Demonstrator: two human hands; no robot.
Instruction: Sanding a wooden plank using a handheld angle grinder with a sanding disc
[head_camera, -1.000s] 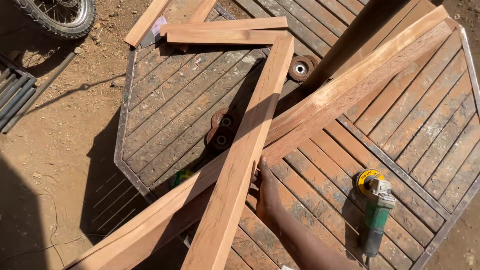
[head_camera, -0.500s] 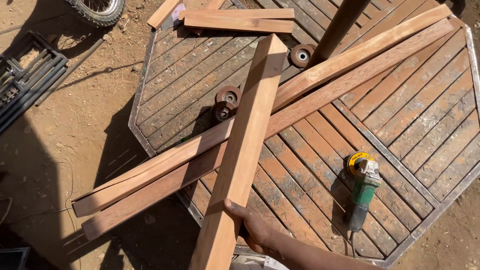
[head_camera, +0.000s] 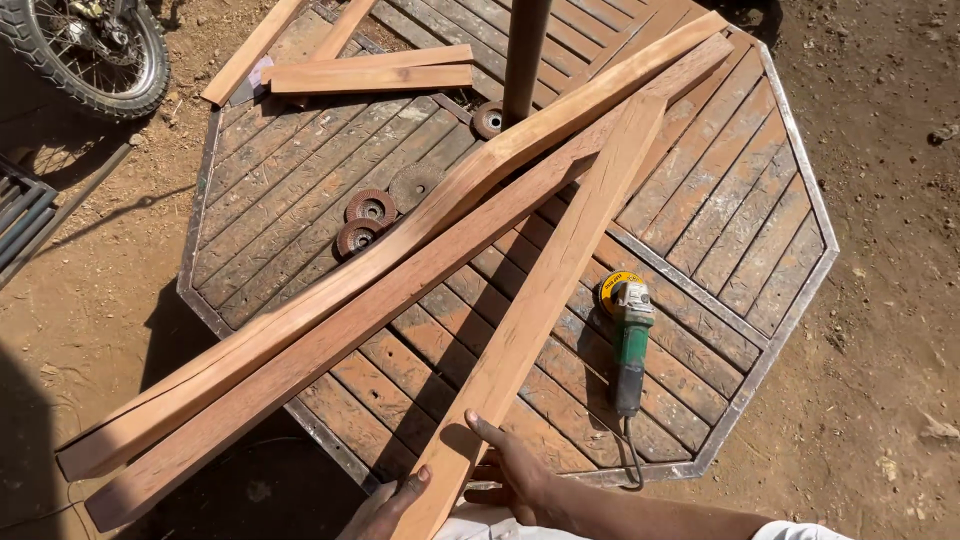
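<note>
Reddish wooden plank (head_camera: 545, 300) is lying slantwise across the slatted desk (head_camera: 760, 250), both hands gripping its near end — left hand (head_camera: 385, 505) underneath, right hand (head_camera: 515, 470) alongside; guiding it evenly avoids the green grinder (head_camera: 628, 345).

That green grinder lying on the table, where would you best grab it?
Probably by the slim green body of the grinder, behind its yellow-guarded head, coming from above. It lies flat on the table, head pointing away and cord trailing near, clear of the planks.

sunlit dirt ground (head_camera: 880, 300) surrounds an octagonal slatted wooden table (head_camera: 720, 200), motorcycle wheel (head_camera: 85, 50) nearby.
</note>
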